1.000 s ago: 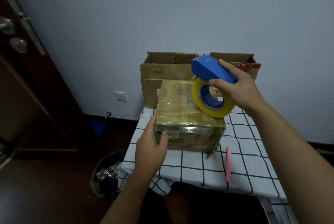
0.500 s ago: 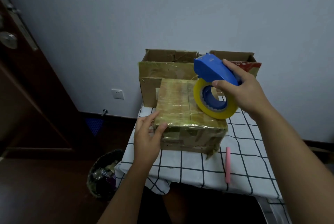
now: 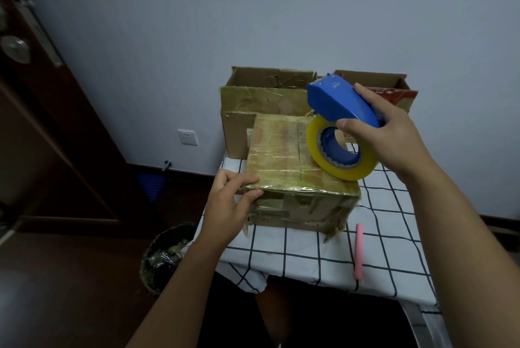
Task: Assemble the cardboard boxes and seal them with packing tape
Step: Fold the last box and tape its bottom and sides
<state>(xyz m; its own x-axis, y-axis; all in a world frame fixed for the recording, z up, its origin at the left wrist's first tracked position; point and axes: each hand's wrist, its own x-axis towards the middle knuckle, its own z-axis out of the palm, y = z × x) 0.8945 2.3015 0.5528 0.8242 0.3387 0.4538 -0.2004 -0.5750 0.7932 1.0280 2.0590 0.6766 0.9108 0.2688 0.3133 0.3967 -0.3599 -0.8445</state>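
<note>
The closed cardboard box (image 3: 298, 173), already wrapped in much tape, is seen on the checked counter (image 3: 388, 238), and its near-left corner is now pinched by the left hand (image 3: 228, 204), thumb on the front face and fingers (image 3: 247, 179) on the top edge, where a second ago the hand lay flatter against the left side. The blue tape dispenser (image 3: 342, 128) is held by the right hand (image 3: 385, 136), fingers curled round its handle, and is kept just above the box top much as before; the box is judged to be steadied for a further strip.
</note>
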